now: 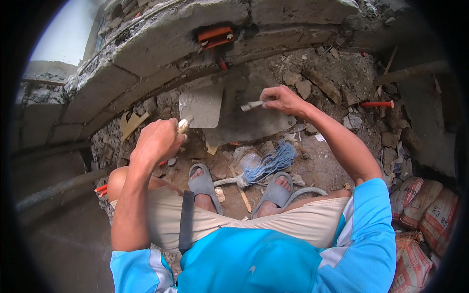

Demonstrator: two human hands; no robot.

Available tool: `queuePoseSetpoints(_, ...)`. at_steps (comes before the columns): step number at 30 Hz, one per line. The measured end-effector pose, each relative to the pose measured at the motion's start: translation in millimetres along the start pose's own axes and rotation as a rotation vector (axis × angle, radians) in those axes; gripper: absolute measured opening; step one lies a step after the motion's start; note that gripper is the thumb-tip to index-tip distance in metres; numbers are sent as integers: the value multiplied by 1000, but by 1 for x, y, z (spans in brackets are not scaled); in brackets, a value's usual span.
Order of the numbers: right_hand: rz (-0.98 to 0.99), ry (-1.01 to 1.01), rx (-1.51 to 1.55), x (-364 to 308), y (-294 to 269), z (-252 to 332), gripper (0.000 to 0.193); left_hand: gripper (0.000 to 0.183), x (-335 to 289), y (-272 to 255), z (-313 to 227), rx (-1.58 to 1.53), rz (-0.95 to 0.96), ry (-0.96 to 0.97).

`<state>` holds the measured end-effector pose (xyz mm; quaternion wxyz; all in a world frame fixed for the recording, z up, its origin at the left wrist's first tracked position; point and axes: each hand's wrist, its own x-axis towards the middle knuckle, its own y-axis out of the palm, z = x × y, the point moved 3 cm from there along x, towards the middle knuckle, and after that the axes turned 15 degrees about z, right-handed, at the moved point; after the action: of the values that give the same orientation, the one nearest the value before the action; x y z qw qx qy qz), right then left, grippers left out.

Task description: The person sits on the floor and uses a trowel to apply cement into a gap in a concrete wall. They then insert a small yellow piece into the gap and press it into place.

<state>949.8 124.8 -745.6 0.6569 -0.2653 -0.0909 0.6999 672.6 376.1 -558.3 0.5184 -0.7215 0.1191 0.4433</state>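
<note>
My left hand (157, 142) is closed round a pale, rounded handle (183, 126) whose tip shows past the fingers. Just beyond it is a flat grey plate with rounded corners (201, 103); I cannot tell whether handle and plate are joined. My right hand (283, 101) pinches a short grey piece with a flared end (251, 106), its kind unclear, above a dark grey sheet (244, 129). That sheet lies on the ground against the block wall, partly under the plate. A frayed blue rope tassel (273, 161) lies nearer, between my sandalled feet.
A low curved block wall (166, 44) runs across the far side, with an orange bracket (215, 37) on it. Rubble (337, 73) covers the ground, with an orange rod (376, 104) at right. Printed sacks (425, 207) are stacked at lower right. A pale rope (305, 191) lies by my feet.
</note>
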Motion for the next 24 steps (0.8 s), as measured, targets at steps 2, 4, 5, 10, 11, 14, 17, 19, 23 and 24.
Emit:
queuePoseSetpoints(2, 121, 63, 660, 16, 9, 18, 18, 34, -9, -2, 2, -7, 3, -29)
queuePoseSetpoints(4, 180, 63, 983, 24, 18, 33, 14, 34, -18, -5, 6, -30, 5, -51)
queuePoseSetpoints(5, 216, 65, 1145, 30, 23, 38, 13, 34, -23, -5, 10, -52, 4, -66)
queuePoseSetpoints(10, 71, 507, 793, 40, 60, -59, 30, 34, -31, -3, 9, -30, -56, -37)
queuePoseSetpoints(11, 40, 486, 903, 41, 51, -65, 29, 33, -32, -6, 9, -32, -45, -43)
queuePoseSetpoints(14, 132, 499, 967, 34, 26, -91, 43, 33, -33, -3, 8, -3, 4, -80)
queuePoseSetpoints(17, 158, 578, 799, 29, 10, -88, 36, 35, -34, 2, 10, 27, 53, -103)
queuePoseSetpoints(19, 167, 567, 702, 26, -1, -82, 31, 35, -30, 2, 2, 38, 76, -99)
queuePoseSetpoints(23, 138, 465, 687, 26, -13, -68, 26, 35, -21, 0, 0, 58, 82, -88)
queuePoseSetpoints(24, 123, 440, 718, 24, -16, -66, 26, 35, -20, 0, -1, 40, 80, -86)
